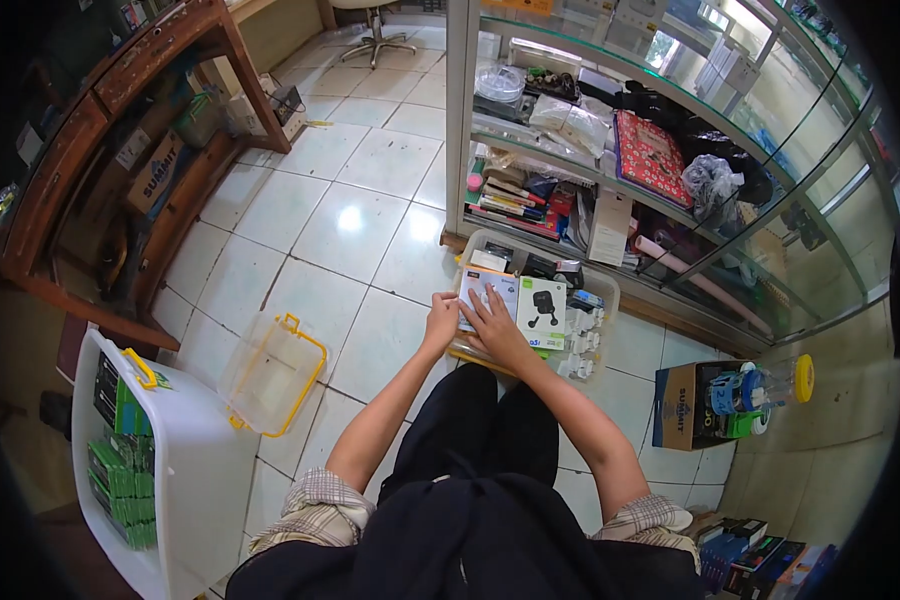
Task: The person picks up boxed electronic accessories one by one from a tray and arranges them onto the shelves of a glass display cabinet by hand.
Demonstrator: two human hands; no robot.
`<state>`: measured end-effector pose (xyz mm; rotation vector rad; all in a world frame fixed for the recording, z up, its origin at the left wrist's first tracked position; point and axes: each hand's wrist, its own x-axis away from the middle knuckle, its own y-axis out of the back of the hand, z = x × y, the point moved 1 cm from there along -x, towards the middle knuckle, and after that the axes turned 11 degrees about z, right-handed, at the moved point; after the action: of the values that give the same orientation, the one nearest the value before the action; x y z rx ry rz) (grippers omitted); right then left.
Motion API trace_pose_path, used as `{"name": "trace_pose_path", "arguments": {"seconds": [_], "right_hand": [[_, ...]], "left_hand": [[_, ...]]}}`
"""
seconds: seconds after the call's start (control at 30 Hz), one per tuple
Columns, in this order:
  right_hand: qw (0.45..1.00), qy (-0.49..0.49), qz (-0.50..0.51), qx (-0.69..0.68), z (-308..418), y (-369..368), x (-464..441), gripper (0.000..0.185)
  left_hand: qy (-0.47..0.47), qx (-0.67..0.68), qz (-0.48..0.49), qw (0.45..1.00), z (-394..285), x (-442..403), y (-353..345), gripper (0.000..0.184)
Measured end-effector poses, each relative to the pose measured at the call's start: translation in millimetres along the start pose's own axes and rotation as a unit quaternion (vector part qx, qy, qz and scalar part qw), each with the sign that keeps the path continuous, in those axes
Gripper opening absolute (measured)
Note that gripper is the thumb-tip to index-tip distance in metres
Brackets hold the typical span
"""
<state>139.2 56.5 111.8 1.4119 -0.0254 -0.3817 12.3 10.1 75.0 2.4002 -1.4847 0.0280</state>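
Observation:
Both hands are over a clear plastic bin (611, 300) filled with small packages. My right hand (495, 328) lies with its fingers spread on a white and orange box (488, 282). At that box's left edge, my left hand (443, 322) has its fingers curled; what they hold, if anything, is hidden. Just right of my right hand is a white and green box (542, 308) with a picture of black earphones. Small white packs (581, 343) line the bin's right side, and dark boxes (552, 269) sit at its far side.
A glass display case (610, 190) stands beyond the bin. On the floor at left lies a clear lid (273, 375) with yellow clips, beside a large white tub (205, 470) of green packs. A cardboard box (676, 405) with jars is at right.

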Motion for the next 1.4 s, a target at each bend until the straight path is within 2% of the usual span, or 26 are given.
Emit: {"name": "trace_pose_path", "arguments": {"seconds": [0.03,0.07,0.17,0.2,0.27,0.3,0.4,0.47,0.53,0.6,0.63,0.67,0.73,0.77,0.83,0.87,0.93,1.07,1.13,1.2,1.23,1.27,1.33,1.4], "right_hand": [[1.000,-0.002,0.003,-0.020,0.2,5.4,0.8,0.067],[0.999,-0.005,0.005,-0.040,0.9,11.1,1.6,0.065],[0.999,-0.011,-0.010,-0.047,4.1,24.9,1.7,0.065],[0.998,-0.011,-0.017,-0.059,5.3,29.7,1.0,0.065],[0.998,-0.013,-0.025,-0.058,9.0,39.1,-0.2,0.065],[0.998,-0.013,-0.031,-0.061,13.1,48.4,-1.8,0.064],[0.999,-0.009,-0.052,0.010,25.3,82.6,-5.4,0.064],[0.995,-0.004,-0.086,0.041,31.5,112.8,-10.9,0.064],[0.987,-0.001,-0.122,0.106,37.5,151.9,-16.2,0.063],[0.986,-0.001,-0.148,0.072,37.7,188.2,-21.3,0.056],[0.976,0.025,-0.215,0.029,33.3,204.0,-23.8,0.052],[0.959,0.054,-0.279,-0.013,28.9,220.9,-25.2,0.049],[0.935,0.048,-0.346,-0.059,22.1,256.7,-24.0,0.043],[0.921,0.039,-0.381,-0.065,16.3,270.5,-23.6,0.040],[0.893,0.040,-0.445,-0.058,-0.5,295.7,-25.5,0.031],[0.890,0.045,-0.450,-0.048,-8.6,303.8,-27.3,0.031],[0.831,0.038,-0.527,-0.174,-34.3,316.3,-31.5,0.027],[0.776,0.078,-0.587,-0.217,-87.6,335.3,-48.7,0.029],[0.770,0.070,-0.594,-0.224,-109.3,344.8,-58.1,0.031],[0.769,0.061,-0.575,-0.272,-133.5,350.7,-70.3,0.032],[0.786,0.014,-0.564,-0.251,-149.6,351.3,-75.6,0.034],[0.786,0.014,-0.563,-0.253,-163.3,352.9,-81.0,0.034],[0.803,-0.038,-0.515,-0.296,-184.5,356.6,-94.7,0.036],[0.810,-0.057,-0.513,-0.277,-201.6,361.3,-107.6,0.039]], "left_hand": [[0.006,0.065,0.010,0.998,-1.5,-1.0,2.1,0.032],[0.005,0.066,0.011,0.998,-3.9,-2.2,4.6,0.032],[0.123,0.286,0.132,0.941,-38.6,13.3,11.8,0.031],[0.120,0.286,0.135,0.941,-38.6,13.3,13.0,0.031],[0.122,0.393,0.206,0.888,-38.6,14.7,17.1,0.031],[0.117,0.392,0.208,0.888,-45.7,17.0,19.2,0.031],[0.074,0.438,0.181,0.878,-76.7,29.2,27.4,0.029],[0.000,0.466,0.176,0.867,-120.0,42.0,33.9,0.029],[-0.028,0.474,0.208,0.855,-151.3,42.4,34.4,0.029],[-0.136,0.490,0.205,0.836,-193.1,47.5,27.3,0.030],[-0.176,0.497,0.204,0.825,-214.8,49.5,23.0,0.027],[-0.182,0.497,0.213,0.821,-234.0,49.3,17.4,0.027],[-0.314,0.395,0.204,0.839,-270.6,44.0,7.4,0.030],[-0.321,0.395,0.209,0.835,-283.8,30.8,0.2,0.030],[-0.458,0.184,0.124,0.861,-311.2,4.8,-12.7,0.040],[-0.468,0.185,0.125,0.855,-324.5,-3.1,-20.1,0.040],[-0.448,0.239,0.108,0.854,-354.0,-16.3,-31.3,0.045],[-0.498,0.255,0.145,0.816,-396.1,-51.4,-44.5,0.053],[-0.503,0.238,0.144,0.818,-413.1,-69.0,-42.3,0.050],[-0.515,0.138,0.117,0.838,-428.3,-94.9,-38.3,0.043],[-0.501,0.192,0.122,0.835,-434.4,-102.8,-39.3,0.035],[-0.499,0.191,0.121,0.836,-439.1,-114.6,-38.3,0.035],[-0.571,0.051,0.024,0.819,-449.1,-140.5,-32.4,0.034],[-0.572,0.086,0.037,0.815,-455.9,-170.1,-34.4,0.029]]}}
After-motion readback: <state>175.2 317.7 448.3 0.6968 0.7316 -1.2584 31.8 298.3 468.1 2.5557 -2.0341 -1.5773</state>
